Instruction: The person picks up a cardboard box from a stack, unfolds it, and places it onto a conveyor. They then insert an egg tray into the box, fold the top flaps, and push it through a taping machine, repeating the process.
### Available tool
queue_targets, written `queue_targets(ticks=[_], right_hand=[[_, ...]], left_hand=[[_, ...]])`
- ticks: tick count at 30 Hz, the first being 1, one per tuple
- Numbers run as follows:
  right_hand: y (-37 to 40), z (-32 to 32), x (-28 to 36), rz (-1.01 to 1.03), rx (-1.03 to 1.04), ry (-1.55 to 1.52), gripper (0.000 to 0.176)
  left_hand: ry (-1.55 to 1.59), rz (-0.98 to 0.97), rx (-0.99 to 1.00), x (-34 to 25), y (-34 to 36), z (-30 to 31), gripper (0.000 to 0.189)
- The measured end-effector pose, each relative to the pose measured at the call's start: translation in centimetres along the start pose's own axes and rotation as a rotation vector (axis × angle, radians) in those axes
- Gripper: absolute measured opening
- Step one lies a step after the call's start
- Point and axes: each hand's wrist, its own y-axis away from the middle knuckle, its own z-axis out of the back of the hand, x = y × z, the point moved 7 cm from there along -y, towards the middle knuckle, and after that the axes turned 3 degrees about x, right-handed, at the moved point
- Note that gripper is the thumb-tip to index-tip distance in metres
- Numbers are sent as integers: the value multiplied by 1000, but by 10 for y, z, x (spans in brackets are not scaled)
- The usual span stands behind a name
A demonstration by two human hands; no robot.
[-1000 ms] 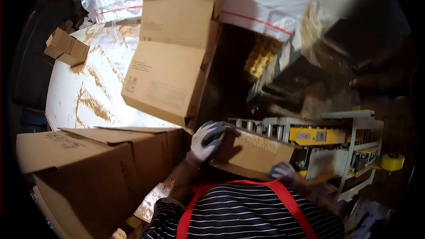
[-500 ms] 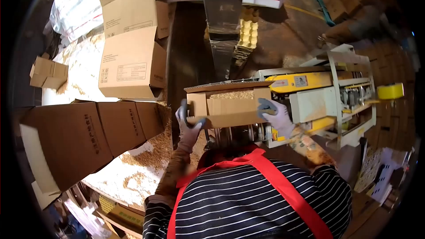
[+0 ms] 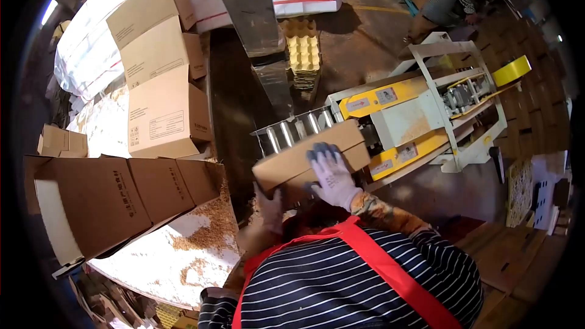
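Note:
A long cardboard box lies at a slant in front of my body, its top flaps folded closed. My right hand, in a pale glove with grey fingertips, presses on top with fingers stretched over the flaps. At the box's near left corner is my gloved left hand, somewhat blurred, gripping low with the thumb showing. Metal rollers of a conveyor show just beyond the box. The flaps cover whatever is inside.
To the right stands a taping machine with yellow side rails. Open cartons and more brown cartons stand on the left table, beside scattered brown shavings. Yellow egg trays are stacked behind. Another person is at upper right.
The box's flaps have been folded over the shavings-like filling, and the box has turned slantwise. My right hand moved from its right end onto the top; my left hand moved lower.

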Motion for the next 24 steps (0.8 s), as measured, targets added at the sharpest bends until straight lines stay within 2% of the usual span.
queue_targets(ticks=[1,2,3,4,5,6,7,8,10,11,12,13,14,15,16,18,19,20,21,22,23,24], right_hand=[[5,-8,-11,-100,35,57,80],[10,-13,-28,-163,-13,53,80],[16,-8,-45,-201,-31,43,82],[22,-15,-67,-227,-77,166,83],[20,-13,-91,-289,35,204,84],[26,-23,-106,-289,130,219,84],[21,-13,-105,-284,114,152,85],[12,3,-88,-178,-34,241,86],[-16,29,-46,0,-40,-6,87],[-41,69,-5,150,-192,-229,88],[-60,121,49,296,-231,-397,84],[-75,158,96,486,-298,-513,84],[-83,190,143,716,-455,-597,85],[-87,227,193,765,-504,-490,93],[-93,251,238,869,-592,-512,103],[-103,287,323,1043,-784,-696,103],[-113,282,361,1044,-746,-552,92],[-117,276,395,1116,-711,-513,69],[-121,272,408,1107,-595,-507,56],[-125,267,416,1091,-481,-498,43],[-127,274,408,1082,-585,-621,34],[-126,278,395,1071,-690,-743,26]], left_hand=[[238,153,110,-50,20,-23,73],[415,109,152,-50,24,-50,67],[243,50,124,-20,19,-75,63],[33,-198,50,-38,19,-96,63],[62,-87,141,-98,24,-103,65],[-62,-149,153,-59,8,-128,65],[115,-196,151,-2,-10,-158,70],[29,-60,411,-68,-1,-139,69],[352,46,766,-91,-6,-125,54],[596,14,778,-86,-12,-111,41],[641,-126,699,-129,6,-59,36],[288,-141,514,-165,30,5,33],[251,-417,184,-148,45,60,30],[631,-303,18,-151,67,107,31],[516,-542,-159,-169,98,163,32],[440,-653,-714,-153,120,249,45],[375,-567,-735,-164,125,272,56],[590,-526,-681,-141,107,290,67],[733,-479,-628,-137,97,300,72],[720,-530,-582,-149,89,309,75],[693,-556,-566,-154,78,320,79],[750,-532,-579,-156,78,322,76]])
